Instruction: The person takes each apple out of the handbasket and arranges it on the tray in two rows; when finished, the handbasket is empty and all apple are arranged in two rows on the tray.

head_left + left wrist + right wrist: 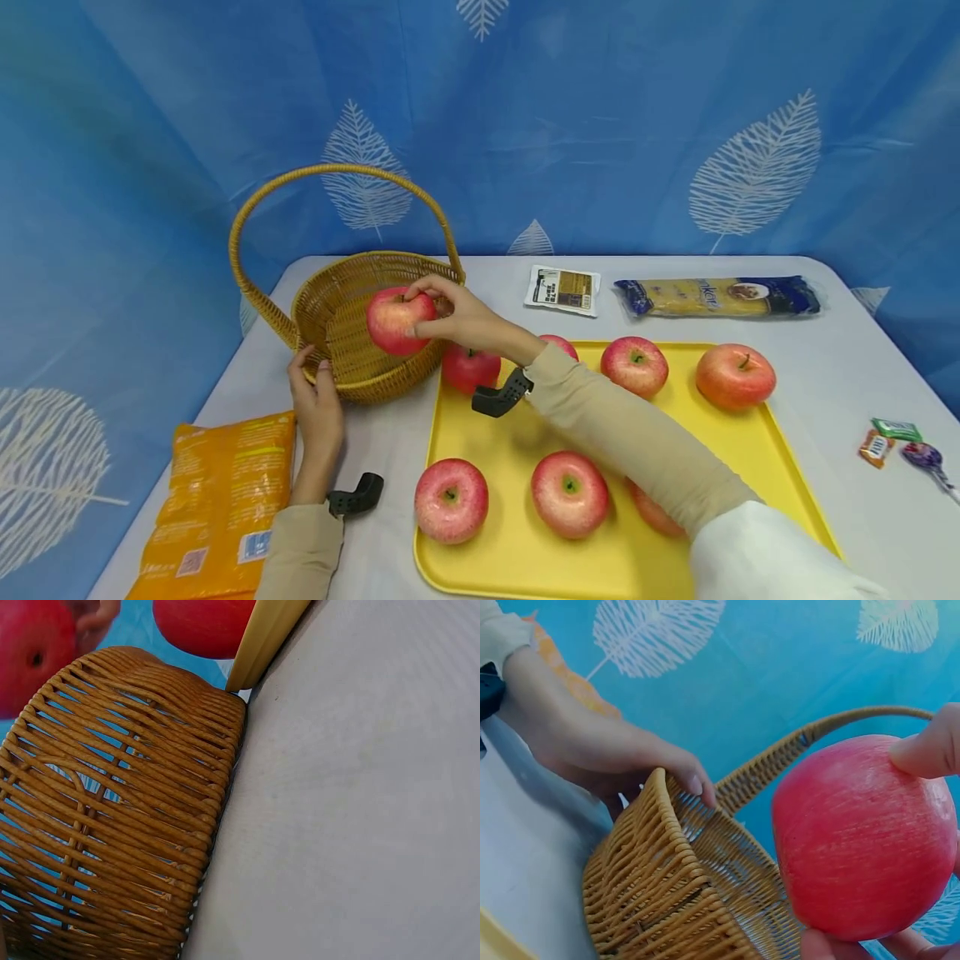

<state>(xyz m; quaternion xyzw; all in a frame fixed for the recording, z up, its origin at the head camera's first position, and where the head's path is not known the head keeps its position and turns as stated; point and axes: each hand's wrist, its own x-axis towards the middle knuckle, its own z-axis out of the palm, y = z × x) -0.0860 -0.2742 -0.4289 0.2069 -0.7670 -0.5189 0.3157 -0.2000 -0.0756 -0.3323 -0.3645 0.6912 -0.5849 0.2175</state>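
A red apple (393, 327) is in my right hand (474, 321), held over the wicker basket (390, 392) near its right side. In the right wrist view the thumb presses the upper part of this apple (862, 847), with fingertips around its lower side. My left hand (318, 417) grips the basket's near left rim; in the right wrist view its thumb hooks over the rim and its other fingers are outside. The basket's inside looks bare, and its arched handle (333, 169) stands upright. Another apple (468, 368) sits at the yellow tray's corner, beside the basket.
The yellow tray (480, 575) carries several more apples (570, 494), some partly behind my right arm. An orange packet (221, 500) lies left of my left forearm. At the back are a small white packet (562, 290) and a long wrapped package (720, 297); wrapped candies (896, 430) lie far right.
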